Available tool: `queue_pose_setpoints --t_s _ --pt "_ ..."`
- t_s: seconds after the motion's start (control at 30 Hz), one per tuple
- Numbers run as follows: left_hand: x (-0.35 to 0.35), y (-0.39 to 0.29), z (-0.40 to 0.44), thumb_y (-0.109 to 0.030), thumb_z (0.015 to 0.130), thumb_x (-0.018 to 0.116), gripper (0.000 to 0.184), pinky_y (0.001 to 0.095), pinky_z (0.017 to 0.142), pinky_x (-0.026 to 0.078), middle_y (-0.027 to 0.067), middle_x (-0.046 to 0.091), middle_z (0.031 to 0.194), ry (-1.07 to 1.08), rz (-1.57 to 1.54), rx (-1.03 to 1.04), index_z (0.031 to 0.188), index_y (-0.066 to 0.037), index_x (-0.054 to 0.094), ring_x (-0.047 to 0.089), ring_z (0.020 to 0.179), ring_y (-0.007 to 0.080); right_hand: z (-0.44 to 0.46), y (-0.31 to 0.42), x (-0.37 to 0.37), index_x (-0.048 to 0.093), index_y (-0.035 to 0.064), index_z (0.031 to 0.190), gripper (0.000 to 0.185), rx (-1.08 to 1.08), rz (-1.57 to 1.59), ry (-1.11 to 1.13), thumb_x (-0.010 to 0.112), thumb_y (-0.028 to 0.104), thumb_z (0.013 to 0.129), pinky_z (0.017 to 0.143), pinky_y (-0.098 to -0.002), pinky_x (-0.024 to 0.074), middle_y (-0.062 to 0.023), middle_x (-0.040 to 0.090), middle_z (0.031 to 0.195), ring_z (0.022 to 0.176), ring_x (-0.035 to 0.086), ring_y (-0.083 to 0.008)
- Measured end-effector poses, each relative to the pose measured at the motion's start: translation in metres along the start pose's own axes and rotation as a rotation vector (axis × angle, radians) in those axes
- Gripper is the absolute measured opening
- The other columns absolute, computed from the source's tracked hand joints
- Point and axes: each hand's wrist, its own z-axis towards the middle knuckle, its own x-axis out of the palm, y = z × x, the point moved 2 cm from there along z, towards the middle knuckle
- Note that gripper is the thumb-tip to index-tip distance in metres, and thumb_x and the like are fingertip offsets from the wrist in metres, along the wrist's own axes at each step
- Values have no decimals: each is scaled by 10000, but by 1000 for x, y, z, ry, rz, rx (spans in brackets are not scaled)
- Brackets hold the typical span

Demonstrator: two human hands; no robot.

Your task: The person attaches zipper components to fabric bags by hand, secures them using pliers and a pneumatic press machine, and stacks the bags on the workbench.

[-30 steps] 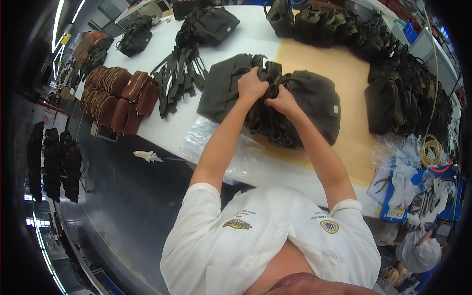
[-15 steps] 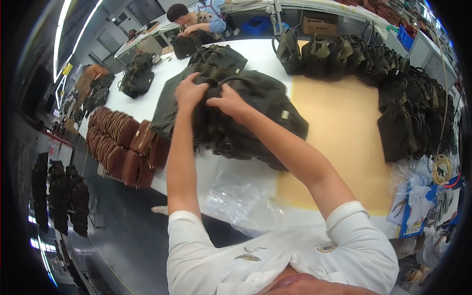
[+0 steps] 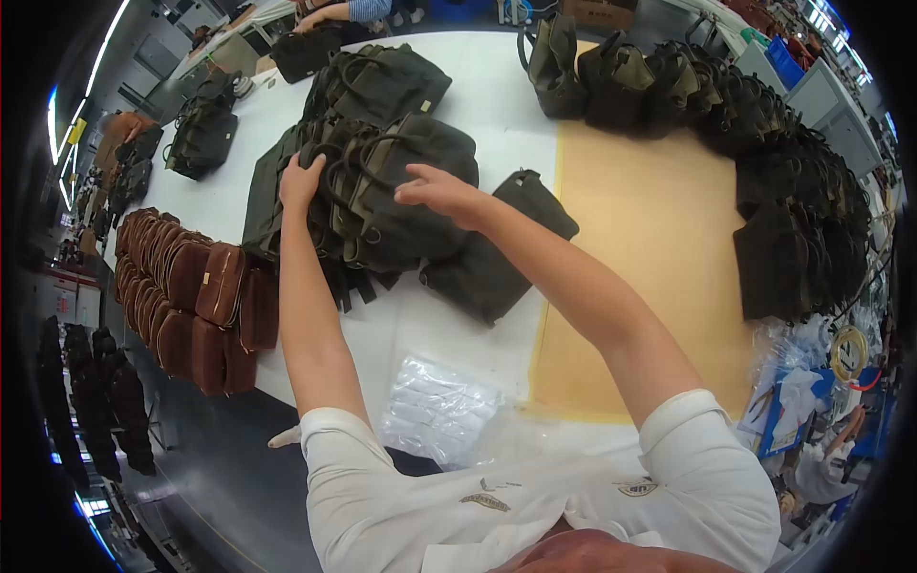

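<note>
Several dark green handbags (image 3: 411, 158) stand packed together on the white table in front of me. My left hand (image 3: 302, 183) is closed around a handle at the left of this group. My right hand (image 3: 435, 191) hovers over the right-hand bag of the group, close to its looped handle; its fingers are stretched out and apart, with nothing in them. Just right of the group, partly behind my right forearm, a dark bag (image 3: 478, 272) lies flat on the table. Loose dark straps (image 3: 358, 288) hang below the group.
Brown zipped cases (image 3: 220, 286) are stacked at the left table edge. A tan sheet (image 3: 640, 248) covers the right part of the table, with rows of dark bags (image 3: 802, 220) along its far and right sides. Clear plastic packets (image 3: 439, 406) lie near me. Another person's arm (image 3: 334, 13) shows at the far side.
My right hand has let go of the bag handles it was at and opened. The bags have settled upright, and one at the right now lies flat. The view has shifted.
</note>
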Motion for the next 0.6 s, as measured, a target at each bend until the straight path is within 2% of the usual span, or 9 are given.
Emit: queue_pose_setpoints --t_s 0.1,0.13,0.2,0.23,0.3,0.4,0.43,0.5,0.6 --pt "-5 -15 -36 -378 812 701 609 476 969 458 181 626 1204 -440 247 279 1312 -56 573 618 1078 358 -12 -22 -11 377 -2 1457 800 -57 -154 -144 727 252 784 1000 -367 457 -170 567 1322 1178 574 -291" --pt "-12 -24 -61 -247 848 677 417 447 915 487 153 624 1132 -625 170 486 1205 -42 615 634 989 330 -16 -30 -16 384 5 1452 805 -88 -283 -198 731 263 773 1014 -375 449 -176 550 1343 1209 549 -317" --pt "-27 -48 -131 -155 856 652 270 397 844 513 133 637 1076 -489 -218 277 1092 -24 632 651 931 283 -18 -34 -12 394 18 1446 821 -190 -533 -296 742 286 752 1038 -396 433 -185 512 1383 1266 493 -356" --pt "-16 -41 -161 -110 885 641 192 337 799 526 115 670 1007 -576 -303 247 1053 -19 637 668 871 232 -19 -37 -2 396 24 1445 832 -251 -653 -336 749 298 743 1048 -409 424 -189 491 1404 1293 464 -369" --pt "13 -28 -226 -91 878 628 110 341 769 506 88 650 881 -467 -509 42 956 -17 606 633 810 207 -22 -45 23 396 37 1447 847 -299 -878 -387 759 323 737 1066 -429 407 -195 465 1430 1332 419 -374" --pt "94 19 -306 -102 858 646 247 304 754 490 75 583 989 -239 -503 -140 1062 -8 543 569 867 163 -24 -77 54 409 51 1429 846 -298 -1227 -450 773 339 722 1024 -455 438 -187 435 1456 1292 445 -360" --pt "109 19 -331 -128 866 640 317 297 750 494 85 574 1045 -83 -483 -214 1128 14 533 576 908 170 -14 -93 52 466 45 1351 727 -328 -1215 -459 755 301 735 978 -462 463 -193 485 1386 1236 491 -365" --pt "123 0 -359 -208 896 645 389 274 745 493 71 583 1041 242 -932 -555 1177 34 527 583 898 145 -5 -113 48 580 32 1196 496 -380 -1187 -466 717 223 760 884 -475 513 -205 586 1248 1124 583 -374" --pt "141 -12 -366 -377 904 678 471 242 631 454 26 607 920 451 -1189 -618 1140 17 574 569 762 100 -2 -106 34 668 56 980 222 -294 -1051 -470 637 153 782 757 -489 530 -208 681 972 879 648 -384"
